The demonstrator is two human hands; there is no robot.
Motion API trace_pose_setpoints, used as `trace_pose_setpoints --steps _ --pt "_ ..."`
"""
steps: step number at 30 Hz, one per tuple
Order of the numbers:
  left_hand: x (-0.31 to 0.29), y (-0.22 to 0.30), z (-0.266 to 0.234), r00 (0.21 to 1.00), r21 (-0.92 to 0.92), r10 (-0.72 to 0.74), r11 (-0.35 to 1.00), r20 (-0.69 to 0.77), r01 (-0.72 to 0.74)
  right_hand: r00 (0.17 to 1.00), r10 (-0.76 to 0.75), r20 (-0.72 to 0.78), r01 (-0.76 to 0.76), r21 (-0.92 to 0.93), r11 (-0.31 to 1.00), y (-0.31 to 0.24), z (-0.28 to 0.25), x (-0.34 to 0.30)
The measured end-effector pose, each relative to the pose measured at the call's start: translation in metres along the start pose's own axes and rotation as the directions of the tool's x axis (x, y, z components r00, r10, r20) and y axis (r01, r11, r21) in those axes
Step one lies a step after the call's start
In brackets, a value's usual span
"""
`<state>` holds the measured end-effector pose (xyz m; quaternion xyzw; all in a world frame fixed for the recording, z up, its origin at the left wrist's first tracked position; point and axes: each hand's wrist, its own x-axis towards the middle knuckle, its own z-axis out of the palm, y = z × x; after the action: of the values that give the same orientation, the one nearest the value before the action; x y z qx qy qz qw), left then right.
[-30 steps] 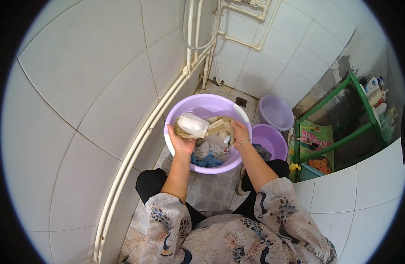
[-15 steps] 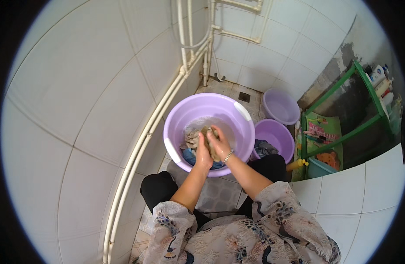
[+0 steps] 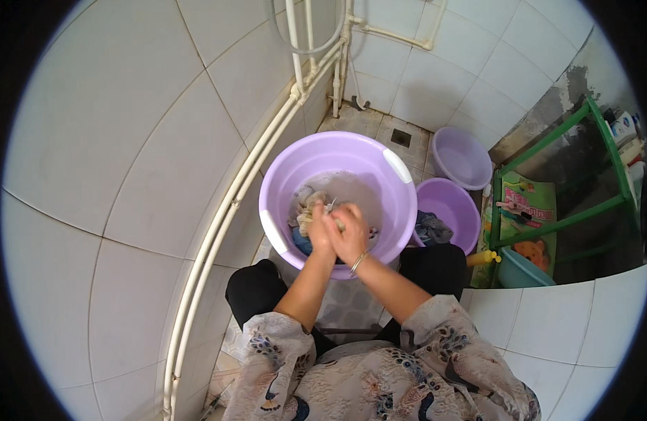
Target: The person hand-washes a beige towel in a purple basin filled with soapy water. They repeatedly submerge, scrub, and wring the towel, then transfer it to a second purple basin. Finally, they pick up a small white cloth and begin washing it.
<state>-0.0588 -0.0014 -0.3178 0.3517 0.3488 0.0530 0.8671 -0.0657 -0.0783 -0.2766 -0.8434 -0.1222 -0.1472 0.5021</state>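
A large purple basin (image 3: pixel 278 172) with white handles stands on the floor between my knees, with cloudy, sudsy water (image 3: pixel 362 196) in it. Over the water my left hand (image 3: pixel 320 230) and my right hand (image 3: pixel 348 235) are pressed together around a wet, pale yellowish cloth (image 3: pixel 316 210). Both hands are closed on it and partly hide it. A blue cloth (image 3: pixel 301 242) lies in the basin beside my left hand. A bracelet (image 3: pixel 358 262) circles my right wrist.
Right of the basin sits a smaller purple basin (image 3: pixel 464 210) with dark wet clothes (image 3: pixel 433 229); a pale purple basin (image 3: pixel 461 151) is behind it. A green-framed rack (image 3: pixel 583 217) with bottles stands farther right, near a teal basin (image 3: pixel 523 270). Pipes (image 3: pixel 218 231) run along the left wall.
My right hand has closed in over my left, covering more of the cloth. The view has shifted slightly.
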Motion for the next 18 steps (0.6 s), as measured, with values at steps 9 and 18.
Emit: trace_pose_setpoints --steps 9,18 --pt "0.024 -0.011 -0.005 0.997 0.06 -0.015 0.998 0.077 0.011 0.992 -0.119 -0.046 0.122 0.072 0.99 0.006 0.006 0.008" --pt "-0.001 -0.005 0.026 0.992 -0.125 0.02 0.992 0.128 -0.004 1.0 -0.012 -0.024 0.013 0.012 1.0 0.015 -0.004 0.014"
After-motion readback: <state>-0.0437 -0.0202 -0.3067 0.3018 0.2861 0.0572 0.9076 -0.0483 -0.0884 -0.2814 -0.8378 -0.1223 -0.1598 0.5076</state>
